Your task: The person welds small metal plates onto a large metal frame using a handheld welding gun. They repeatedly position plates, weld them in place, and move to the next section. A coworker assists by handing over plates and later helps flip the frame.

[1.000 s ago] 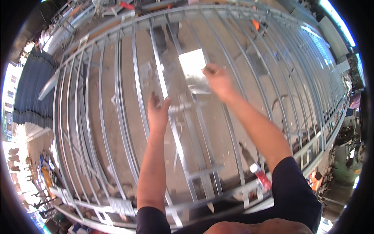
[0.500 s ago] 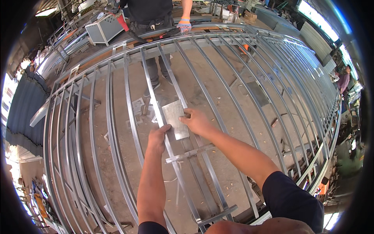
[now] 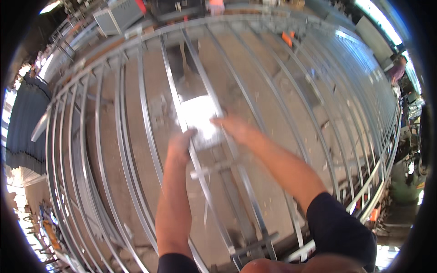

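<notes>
Head-worn fisheye view, looking steeply down

It looks from above and close onto the hands, both forearms entering from the near edge; the metal bar frame (image 3: 136, 136) fills the view, its straight bars bending toward the dark rim.

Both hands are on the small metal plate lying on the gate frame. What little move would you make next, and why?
Probably nudge the metal plate until its edges line up with the two bars it spans. The left hand grips its lower left corner, the right hand its right edge, and the plate looks slightly askew, though blur makes this uncertain.
</notes>
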A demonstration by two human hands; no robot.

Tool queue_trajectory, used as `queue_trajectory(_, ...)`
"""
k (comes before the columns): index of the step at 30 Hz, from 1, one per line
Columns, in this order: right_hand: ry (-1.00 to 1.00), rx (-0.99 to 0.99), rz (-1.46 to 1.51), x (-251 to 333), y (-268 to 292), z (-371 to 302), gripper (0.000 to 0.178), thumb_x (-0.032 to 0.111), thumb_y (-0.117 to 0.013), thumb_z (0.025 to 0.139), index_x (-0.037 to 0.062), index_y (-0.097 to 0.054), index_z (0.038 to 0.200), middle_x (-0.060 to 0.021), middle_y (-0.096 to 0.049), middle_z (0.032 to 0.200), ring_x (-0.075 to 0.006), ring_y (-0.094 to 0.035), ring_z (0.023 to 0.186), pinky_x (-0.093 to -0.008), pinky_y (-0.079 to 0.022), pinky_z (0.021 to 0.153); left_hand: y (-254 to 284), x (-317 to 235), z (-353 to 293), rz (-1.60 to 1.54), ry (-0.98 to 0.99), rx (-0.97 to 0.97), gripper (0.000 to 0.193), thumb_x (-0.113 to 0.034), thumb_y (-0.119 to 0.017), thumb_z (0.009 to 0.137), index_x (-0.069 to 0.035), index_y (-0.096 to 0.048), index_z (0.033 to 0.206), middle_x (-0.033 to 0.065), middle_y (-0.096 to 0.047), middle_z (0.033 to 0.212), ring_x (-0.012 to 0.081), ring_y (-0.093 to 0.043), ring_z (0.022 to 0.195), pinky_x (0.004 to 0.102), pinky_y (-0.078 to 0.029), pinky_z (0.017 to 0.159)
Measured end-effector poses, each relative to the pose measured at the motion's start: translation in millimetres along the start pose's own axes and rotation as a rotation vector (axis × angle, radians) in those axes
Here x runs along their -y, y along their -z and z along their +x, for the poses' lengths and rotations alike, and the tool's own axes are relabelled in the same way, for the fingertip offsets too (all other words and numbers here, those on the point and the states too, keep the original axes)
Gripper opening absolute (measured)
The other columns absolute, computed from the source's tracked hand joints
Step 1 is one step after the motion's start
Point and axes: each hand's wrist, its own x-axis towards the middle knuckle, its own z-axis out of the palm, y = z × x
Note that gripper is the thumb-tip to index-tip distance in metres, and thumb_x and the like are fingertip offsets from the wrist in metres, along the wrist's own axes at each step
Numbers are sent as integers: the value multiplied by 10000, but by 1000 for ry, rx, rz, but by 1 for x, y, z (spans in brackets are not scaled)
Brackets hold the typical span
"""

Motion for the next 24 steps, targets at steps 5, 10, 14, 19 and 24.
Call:
queue_trajectory(5,-66,136,196,-3,0,1,630,127,-802,859,-33,-503,1390,-166,-676,1216,-242,-690,1050,-389,-583,906,-2,0,-5,-48,-4,35,361,-38,-728,880,145,-628,1174,199,-705,1082,285,-722,922,396,-595,815)
queue_trajectory(10,-97,165,166,11,0,-8,613,135,-810,850,-62,-527,1357,-161,-686,1191,-234,-687,1045,-365,-574,904,-7,-5,-15,12,-32,12,389,-46,-728,874,125,-611,1205,174,-692,1106,270,-700,965,376,-574,860)
queue_trajectory(14,-76,112,107,-2,4,3,563,147,-823,839,-55,-579,1304,-157,-701,1147,-225,-689,1024,-359,-572,888,-6,-2,-12,60,-27,53,356,-111,-709,922,75,-637,1217,108,-680,1150,208,-630,1080,326,-493,994)
queue_trajectory(19,-76,33,57,-6,-4,1,530,149,-831,830,-65,-604,1259,-155,-713,1113,-228,-699,987,-363,-583,854,-6,-1,-14,66,-53,59,389,-103,-700,925,113,-614,1237,131,-668,1199,222,-616,1152,332,-471,1052)
queue_trajectory(24,-128,112,177,-5,1,-1,528,150,-830,823,-79,-608,1244,-165,-710,1136,-242,-694,1014,-373,-573,882,-6,-1,-13,76,-45,36,386,-94,-686,935,116,-611,1249,147,-658,1234,230,-607,1180,334,-460,1078)
